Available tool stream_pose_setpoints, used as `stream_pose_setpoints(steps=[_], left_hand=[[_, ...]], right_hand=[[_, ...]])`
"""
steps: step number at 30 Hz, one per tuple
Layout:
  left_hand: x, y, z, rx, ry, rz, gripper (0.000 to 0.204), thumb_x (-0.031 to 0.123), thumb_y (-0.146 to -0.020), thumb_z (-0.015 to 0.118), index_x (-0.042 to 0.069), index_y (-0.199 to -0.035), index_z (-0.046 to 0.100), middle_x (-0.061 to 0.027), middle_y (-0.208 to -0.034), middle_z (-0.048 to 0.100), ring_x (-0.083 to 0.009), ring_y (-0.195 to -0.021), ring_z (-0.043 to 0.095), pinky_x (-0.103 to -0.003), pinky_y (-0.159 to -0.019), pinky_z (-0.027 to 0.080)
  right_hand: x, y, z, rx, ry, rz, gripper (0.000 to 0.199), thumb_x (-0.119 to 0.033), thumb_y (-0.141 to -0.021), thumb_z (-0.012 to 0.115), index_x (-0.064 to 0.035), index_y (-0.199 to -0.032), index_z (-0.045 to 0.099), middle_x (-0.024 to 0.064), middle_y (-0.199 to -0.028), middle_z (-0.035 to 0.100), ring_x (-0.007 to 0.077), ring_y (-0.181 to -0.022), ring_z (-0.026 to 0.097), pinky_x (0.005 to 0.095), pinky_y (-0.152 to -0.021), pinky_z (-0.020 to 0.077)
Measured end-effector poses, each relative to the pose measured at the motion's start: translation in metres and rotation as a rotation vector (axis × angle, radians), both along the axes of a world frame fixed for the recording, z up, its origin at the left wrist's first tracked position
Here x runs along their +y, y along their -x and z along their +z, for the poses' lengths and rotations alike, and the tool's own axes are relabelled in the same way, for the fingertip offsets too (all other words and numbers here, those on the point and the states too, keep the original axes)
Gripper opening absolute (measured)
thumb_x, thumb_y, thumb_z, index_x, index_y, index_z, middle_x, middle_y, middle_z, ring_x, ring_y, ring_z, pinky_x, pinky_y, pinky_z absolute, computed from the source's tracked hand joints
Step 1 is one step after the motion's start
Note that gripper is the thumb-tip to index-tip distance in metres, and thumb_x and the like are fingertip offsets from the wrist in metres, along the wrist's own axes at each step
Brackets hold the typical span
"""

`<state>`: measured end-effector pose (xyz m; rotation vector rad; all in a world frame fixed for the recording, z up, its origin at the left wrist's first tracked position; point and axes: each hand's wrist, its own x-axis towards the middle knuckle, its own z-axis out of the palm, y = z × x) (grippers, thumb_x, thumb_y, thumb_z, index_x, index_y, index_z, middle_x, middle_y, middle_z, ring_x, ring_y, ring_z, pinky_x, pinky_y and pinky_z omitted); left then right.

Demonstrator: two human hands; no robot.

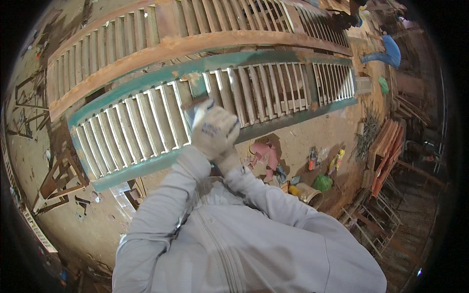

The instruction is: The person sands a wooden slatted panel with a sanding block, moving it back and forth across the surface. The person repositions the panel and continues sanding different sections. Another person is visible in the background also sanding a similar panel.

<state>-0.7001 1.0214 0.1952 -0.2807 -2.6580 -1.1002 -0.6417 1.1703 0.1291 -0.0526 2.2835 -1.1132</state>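
Note:
A louvered wooden shutter panel (122, 171) with a green frame and worn whitish slats lies in front of me. My left hand (214, 128), in a white work glove with blue marks, is closed over its near middle. A small flat brown-edged piece (192, 105) sticks out past its fingers; its kind cannot be made out. My right hand (227, 160), also gloved, sits close against the left one on its near side, with its fingers hidden. Beyond lies a second louvered panel (161, 51), with a bare reddish-brown frame.
Right of my hands lie a pink cloth-like thing (265, 155), a green bundle (322, 183) and a tipped bucket (309, 194). Stacked reddish boards (386, 151) stand farther right. A wooden frame (61, 178) is at left. Another person in blue (390, 51) bends at the far right.

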Motion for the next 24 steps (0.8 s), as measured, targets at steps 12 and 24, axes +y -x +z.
stream_pose_setpoints(steps=[12, 24], left_hand=[[-0.068, 0.100, -0.011, 0.066, 0.159, 0.120, 0.025, 0.032, -0.091, 0.066, 0.010, -0.095, 0.078, -0.0088, -0.095, 0.076, -0.0300, -0.100, 0.069, -0.047, -0.106, 0.043], [0.036, -0.070, 0.003, -0.034, 0.032, -0.132, 0.027, 0.033, -0.085, 0.070, 0.011, -0.100, 0.071, -0.0060, -0.091, 0.066, -0.0248, -0.096, 0.064, -0.050, -0.107, 0.042]], right_hand=[[-0.092, 0.110, -0.006, 0.030, 0.316, -0.161, 0.093, -0.048, -0.074, 0.090, -0.0083, -0.147, 0.048, 0.0233, -0.133, 0.067, 0.0401, -0.124, 0.064, 0.0439, -0.101, 0.0531], [0.096, -0.050, 0.002, 0.101, -0.342, 0.572, 0.040, -0.029, -0.091, 0.063, -0.0106, -0.126, 0.067, 0.0152, -0.123, 0.071, 0.0355, -0.118, 0.065, 0.0447, -0.104, 0.0500]])
